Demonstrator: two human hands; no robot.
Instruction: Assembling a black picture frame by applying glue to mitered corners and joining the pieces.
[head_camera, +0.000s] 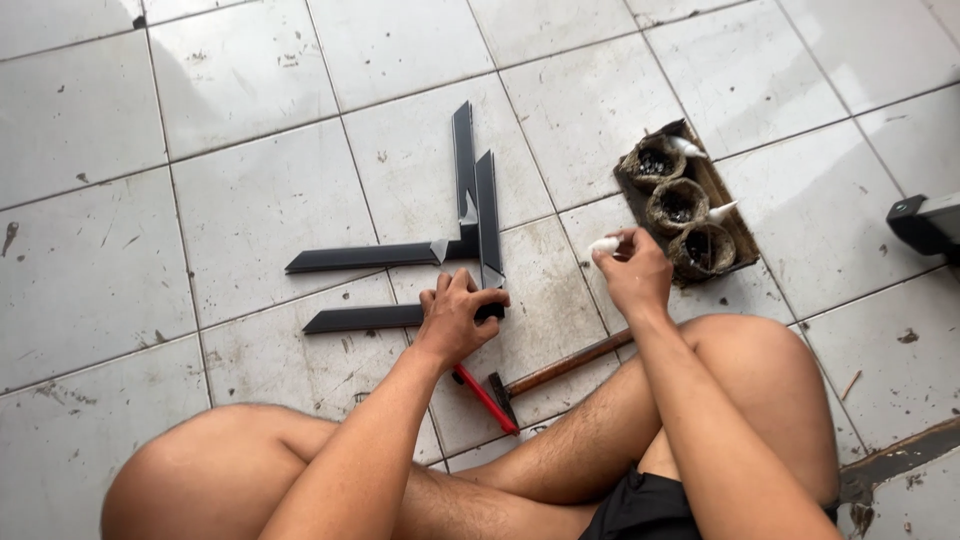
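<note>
You sit cross-legged on a floor (250, 80) of pale, scuffed tiles. In front of you lie long dark mitred strips (380, 256), two crosswise to the left and two pointing far, meeting at a corner. To the right sits a brown tray (742, 238) holding three round grey cups of dark bits. At the far right edge a dark object (925, 222) shows only in part. Near your legs lies a hammer (560, 368) with a wooden handle, and just left of it a red-handled tool (485, 398). Your left hand (455, 315) presses down on the near strips' corner, fingers curled over it. Your right hand (632, 268), just beside the tray, has its fingers pinching a small white piece (602, 245).
</note>
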